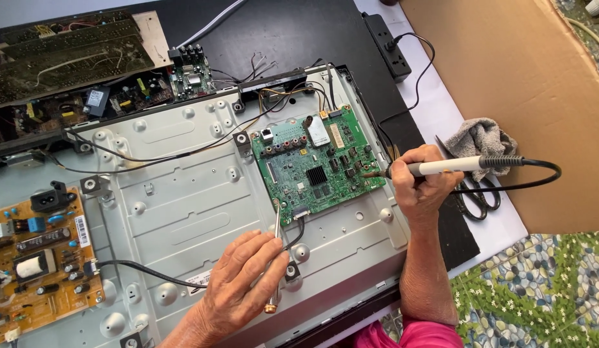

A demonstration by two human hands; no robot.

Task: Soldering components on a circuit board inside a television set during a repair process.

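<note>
Both hands point(248, 277) point(425, 183) gripping probes point(275, 258) point(434, 168).

left hand point(238, 287) grips tweezers point(275, 258) | right hand point(423, 183) holds soldering iron point(441, 167) at green board point(315, 164)
</note>
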